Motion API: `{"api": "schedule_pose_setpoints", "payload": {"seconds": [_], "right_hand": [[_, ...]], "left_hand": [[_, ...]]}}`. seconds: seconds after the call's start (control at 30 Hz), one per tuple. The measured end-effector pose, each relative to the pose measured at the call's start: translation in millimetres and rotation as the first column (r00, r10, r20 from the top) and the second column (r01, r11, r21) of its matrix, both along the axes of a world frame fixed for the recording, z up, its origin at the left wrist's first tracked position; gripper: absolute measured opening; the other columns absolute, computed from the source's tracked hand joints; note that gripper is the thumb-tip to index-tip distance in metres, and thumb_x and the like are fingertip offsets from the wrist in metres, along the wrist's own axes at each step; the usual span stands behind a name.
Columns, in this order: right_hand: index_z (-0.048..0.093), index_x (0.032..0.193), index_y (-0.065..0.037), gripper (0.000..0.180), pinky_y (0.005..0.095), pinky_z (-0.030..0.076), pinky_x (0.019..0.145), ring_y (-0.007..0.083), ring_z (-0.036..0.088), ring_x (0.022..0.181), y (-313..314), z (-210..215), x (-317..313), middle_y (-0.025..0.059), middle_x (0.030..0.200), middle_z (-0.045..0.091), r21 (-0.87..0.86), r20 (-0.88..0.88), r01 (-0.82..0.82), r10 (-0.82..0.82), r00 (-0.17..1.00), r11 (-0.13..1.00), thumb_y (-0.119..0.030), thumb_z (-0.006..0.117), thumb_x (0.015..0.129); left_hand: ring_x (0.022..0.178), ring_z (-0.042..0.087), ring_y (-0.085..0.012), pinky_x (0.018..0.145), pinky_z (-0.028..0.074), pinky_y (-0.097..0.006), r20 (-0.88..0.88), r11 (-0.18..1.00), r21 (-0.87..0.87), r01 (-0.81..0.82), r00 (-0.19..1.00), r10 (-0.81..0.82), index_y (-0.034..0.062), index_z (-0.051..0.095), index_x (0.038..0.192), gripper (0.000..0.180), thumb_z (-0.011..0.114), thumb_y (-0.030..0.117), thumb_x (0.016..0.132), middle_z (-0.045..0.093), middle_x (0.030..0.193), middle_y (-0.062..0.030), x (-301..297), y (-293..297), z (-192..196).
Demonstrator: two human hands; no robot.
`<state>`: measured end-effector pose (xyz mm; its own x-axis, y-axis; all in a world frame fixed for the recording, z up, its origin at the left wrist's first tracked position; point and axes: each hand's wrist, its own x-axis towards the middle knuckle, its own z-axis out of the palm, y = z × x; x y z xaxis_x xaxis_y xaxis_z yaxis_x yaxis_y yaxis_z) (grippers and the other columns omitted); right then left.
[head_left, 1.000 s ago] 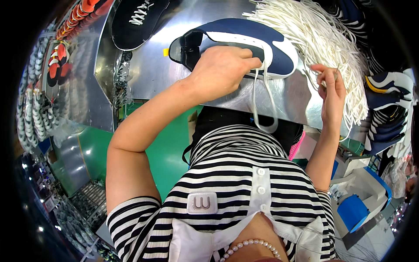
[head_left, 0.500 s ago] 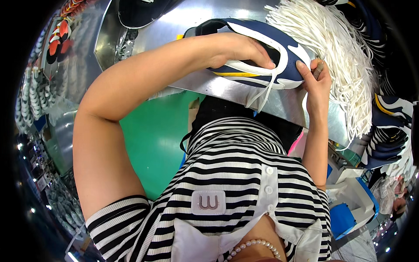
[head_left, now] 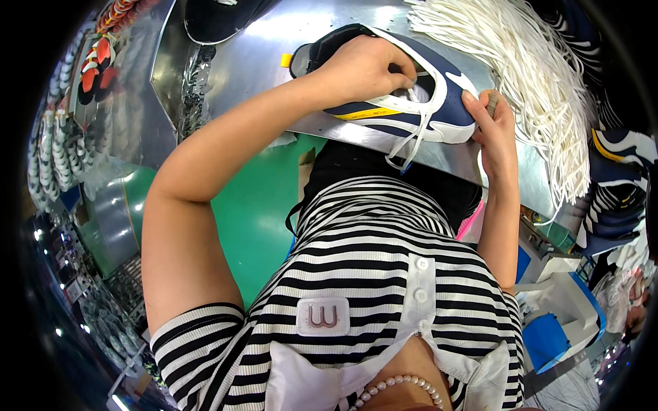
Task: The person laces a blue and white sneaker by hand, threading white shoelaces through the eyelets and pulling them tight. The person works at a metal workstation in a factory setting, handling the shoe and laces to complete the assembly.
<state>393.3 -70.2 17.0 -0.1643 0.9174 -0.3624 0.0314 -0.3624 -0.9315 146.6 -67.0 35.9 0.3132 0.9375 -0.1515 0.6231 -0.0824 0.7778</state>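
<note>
A navy and white sneaker upper with a yellow side stripe lies on its side on the metal table, toe to the right. My left hand reaches over its opening, fingertips pinched together on what looks like a white shoelace. The lace crosses the edge of the opening and hangs in a loop past the table edge. My right hand grips the toe, thumb on top. Tucked among its fingers is a small grey-brown piece, too covered to name. The fingers under the toe are hidden.
A big heap of white laces covers the table's right part. Stacked navy and white shoe uppers stand beyond it. A dark rounded object sits at the far left of the metal table. Blue and white bins are at lower right.
My left hand has drawn up and back out of the shoe opening, its fingers now pinched. The hanging lace loop has shifted slightly. My right hand stays at the toe.
</note>
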Motion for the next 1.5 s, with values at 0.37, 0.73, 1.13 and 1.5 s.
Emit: {"api": "schedule_pose_setpoints", "payload": {"seconds": [0.37, 0.73, 1.13, 1.5], "right_hand": [[0.046, 0.087, -0.012, 0.033, 0.0195, 0.032, 0.048, 0.0029, 0.044, 0.058, -19, 12, 6, -0.0043, 0.076, 0.053, 0.095, -0.134, 0.141, -0.127, 0.983, 0.985, -0.017, 0.079, 0.085], [0.052, 0.091, -0.004, 0.032, 0.0286, 0.044, 0.059, 0.0158, 0.053, 0.061, -10, -13, 29, 0.0029, 0.068, 0.052, 0.307, 0.426, -0.087, -0.055, 0.903, 0.948, -0.028, 0.073, 0.089], [0.066, 0.104, -0.005, 0.015, 0.0187, 0.043, 0.065, 0.0058, 0.055, 0.075, -9, 14, -19, -0.0005, 0.088, 0.060, 0.444, -0.079, -0.081, 0.129, 0.988, 0.892, -0.013, 0.067, 0.091], [0.065, 0.104, -0.002, 0.012, 0.0191, 0.043, 0.055, 0.0044, 0.057, 0.065, -9, 13, -34, 0.0039, 0.096, 0.071, 0.243, -0.305, 0.018, 0.059, 0.950, 0.970, -0.008, 0.062, 0.093]], "left_hand": [[0.076, 0.058, -0.0083, 0.068, 0.047, -0.023, -0.145, 0.770, 0.587, -0.252, 0.903, 0.405, 0.0026, 0.069, 0.101, 0.013, 0.067, 0.010, 0.090, 0.066, 0.085, -0.0033, -71, -27, 43], [0.100, 0.061, -0.0201, 0.090, 0.046, -0.030, 0.381, 0.975, 0.182, -0.125, 0.923, 0.047, -0.0017, 0.064, 0.090, 0.006, 0.066, 0.001, 0.085, 0.067, 0.114, -0.0167, -35, -66, 96], [0.098, 0.060, -0.0169, 0.082, 0.048, -0.028, 0.092, 0.860, 0.511, -0.004, 0.994, -0.051, -0.0010, 0.067, 0.092, 0.011, 0.072, 0.004, 0.082, 0.064, 0.115, -0.0100, 46, -12, 52], [0.080, 0.059, -0.0265, 0.074, 0.044, -0.037, 0.040, 0.876, 0.453, -0.165, 0.986, 0.165, 0.0028, 0.066, 0.086, 0.008, 0.070, 0.009, 0.084, 0.062, 0.084, -0.0079, 19, -27, 37]]}}
